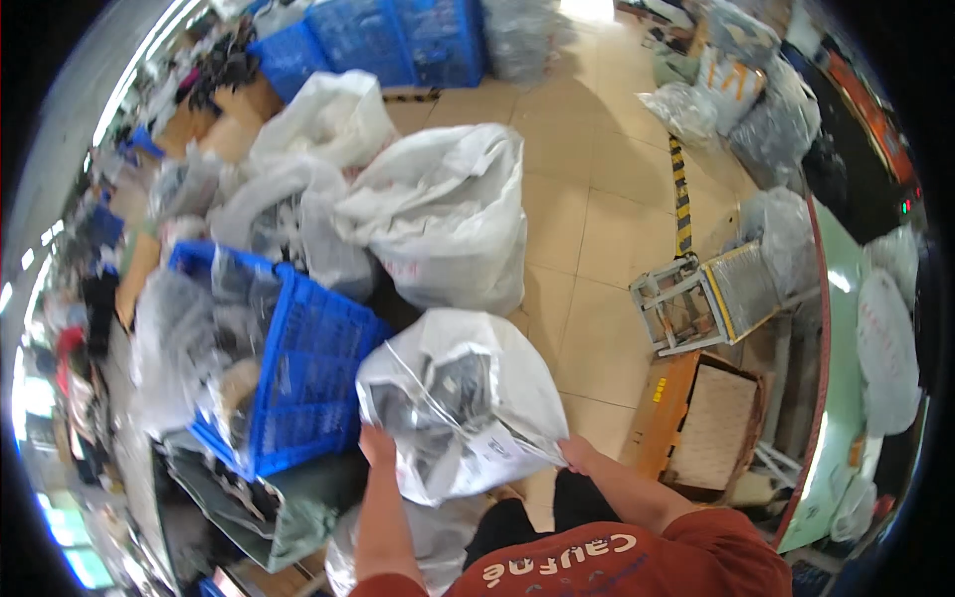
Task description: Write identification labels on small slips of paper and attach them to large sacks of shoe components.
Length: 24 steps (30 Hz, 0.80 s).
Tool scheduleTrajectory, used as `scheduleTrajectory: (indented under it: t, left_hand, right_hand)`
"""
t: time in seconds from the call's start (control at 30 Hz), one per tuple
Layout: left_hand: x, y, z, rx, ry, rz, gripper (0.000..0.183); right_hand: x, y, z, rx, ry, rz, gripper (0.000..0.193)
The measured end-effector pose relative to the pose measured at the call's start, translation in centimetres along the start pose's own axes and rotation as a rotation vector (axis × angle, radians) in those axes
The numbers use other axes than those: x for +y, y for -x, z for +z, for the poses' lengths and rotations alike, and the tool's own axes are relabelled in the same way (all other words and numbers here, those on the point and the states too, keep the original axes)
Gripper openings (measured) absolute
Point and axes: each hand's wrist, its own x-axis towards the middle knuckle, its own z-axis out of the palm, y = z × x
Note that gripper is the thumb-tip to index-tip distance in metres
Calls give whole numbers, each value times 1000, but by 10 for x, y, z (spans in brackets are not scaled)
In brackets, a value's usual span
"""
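Observation:
In front of my body is a large white woven sack, its mouth spread wide. Dark grey, plastic-wrapped goods show inside it. A thin pale cord and a white paper tag lie across the opening. My left hand is closed on the sack's rim at its left side. At the right side my right hand pinches the rim, pulling that edge taut. The fingertips of both hands are partly hidden by the sack's edge.
A blue plastic crate full of bagged goods stands close on the left. Another full white sack is just beyond. To the right are an open cardboard box, a metal step stool and a green-topped table. Blue bins stand at the back.

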Motion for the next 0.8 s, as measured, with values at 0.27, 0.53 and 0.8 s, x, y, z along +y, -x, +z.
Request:
scheduleTrajectory:
  t: [0.27, 0.53, 0.8]
  left_hand:
    - [181, -70, -136, -184, 690, -211, 15]
    - [323, -144, -194, -174, 1292, -359, 17]
    - [448, -226, -281, -176, 1462, -192, 23]
  right_hand:
    - [33, 6, -90, 13, 345, -324, 30]
    - [-18, 87, -212, -57, 24, -385, 31]
    - [-103, 140, -308, 234, -470, -731, 21]
